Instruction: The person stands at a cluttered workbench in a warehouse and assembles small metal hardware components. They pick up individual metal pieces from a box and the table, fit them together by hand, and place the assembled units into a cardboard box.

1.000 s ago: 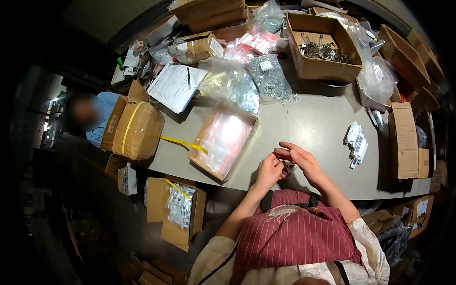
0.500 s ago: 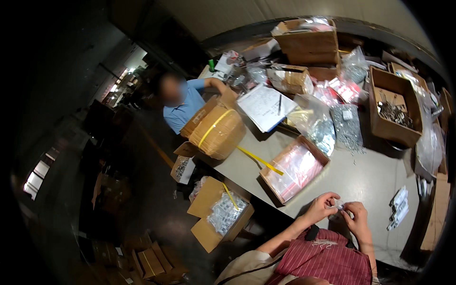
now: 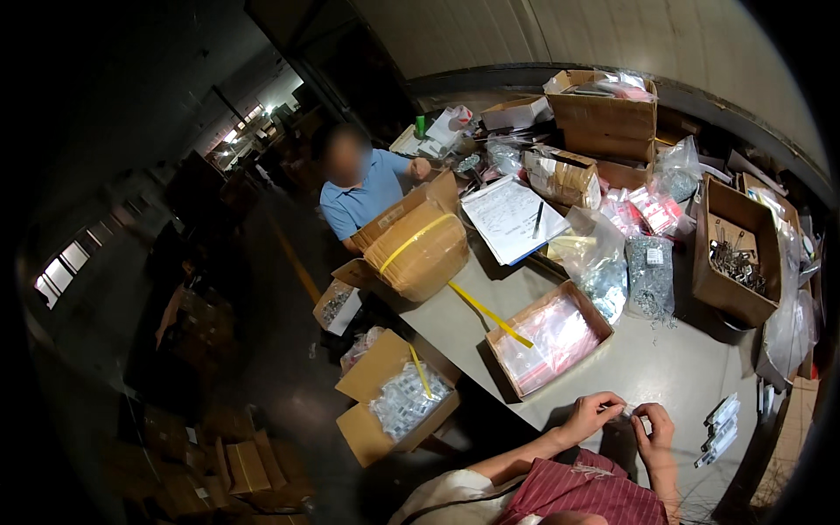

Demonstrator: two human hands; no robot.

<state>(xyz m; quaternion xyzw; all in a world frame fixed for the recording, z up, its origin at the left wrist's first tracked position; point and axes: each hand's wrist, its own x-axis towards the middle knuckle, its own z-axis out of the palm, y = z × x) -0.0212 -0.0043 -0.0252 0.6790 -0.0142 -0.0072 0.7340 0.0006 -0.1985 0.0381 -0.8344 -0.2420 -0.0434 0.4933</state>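
My left hand (image 3: 590, 420) and my right hand (image 3: 654, 432) meet above the near edge of the table, fingers pinched. Between their fingertips is a small clear plastic bag (image 3: 626, 411); its contents are too small to make out. Just beyond my left hand lies an open cardboard box (image 3: 605, 339) with flat clear bags (image 3: 551, 337) marked in red. To the right of my right hand, several filled small packets (image 3: 719, 430) lie together on the table.
Across the grey table (image 3: 691, 354) are a clipboard (image 3: 512, 219), a bag of small metal parts (image 3: 649, 271) and a box of metal pieces (image 3: 739, 206). A taped carton (image 3: 420, 254) stands at the left edge, a person (image 3: 372, 188) behind it. Below is a carton of packets (image 3: 363, 433).
My view has shifted, so the table sits lower in the picture. My hands stay together on the small bag. The other person's hand now shows above the taped carton.
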